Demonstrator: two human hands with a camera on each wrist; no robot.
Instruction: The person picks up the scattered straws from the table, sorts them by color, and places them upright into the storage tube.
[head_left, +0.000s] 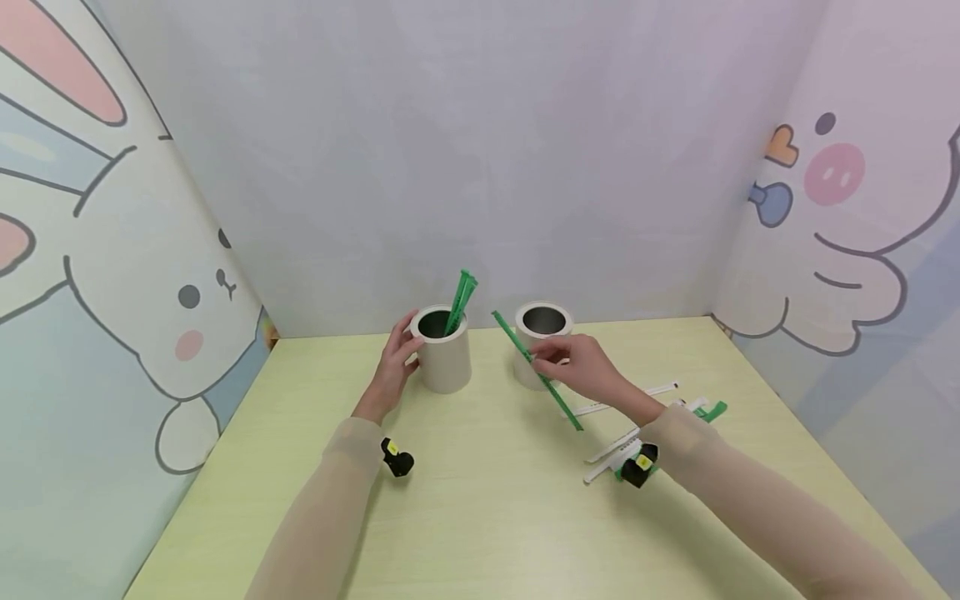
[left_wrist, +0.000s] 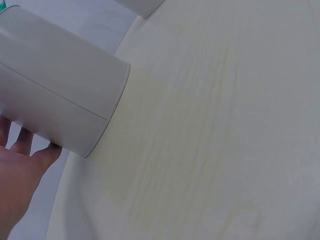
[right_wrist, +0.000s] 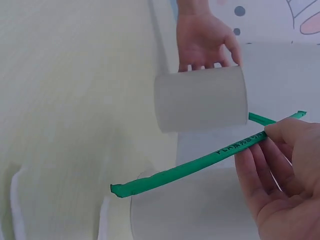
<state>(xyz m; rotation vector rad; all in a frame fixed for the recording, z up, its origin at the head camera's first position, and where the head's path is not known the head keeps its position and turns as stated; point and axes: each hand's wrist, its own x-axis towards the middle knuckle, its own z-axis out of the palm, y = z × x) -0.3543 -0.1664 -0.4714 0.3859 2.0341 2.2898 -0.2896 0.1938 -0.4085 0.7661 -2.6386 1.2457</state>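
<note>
My left hand (head_left: pixel 392 367) holds the side of a white cylindrical canister (head_left: pixel 445 367), its thumb in front and fingers round the back. Several green wrapped straws (head_left: pixel 462 296) lean out of that canister's mouth. Between thumb and fingertips, my right hand (head_left: pixel 581 364) pinches another green wrapped straw (right_wrist: pixel 185 170) near its middle; dark print shows on the wrapper. The straw slants in front of a second white canister (head_left: pixel 527 371), whose visible mouth shows a dark inside. In the left wrist view, left fingertips (left_wrist: pixel 52 149) touch the first canister's wall near its base.
To the right, partly under my right forearm, lie several white wrapped straws (head_left: pixel 613 446) and some green ones (head_left: pixel 716 411) on the pale wooden table (head_left: pixel 480 517). A plain curtain (head_left: pixel 480 167) hangs behind the canisters, with cartoon-printed panels on both sides.
</note>
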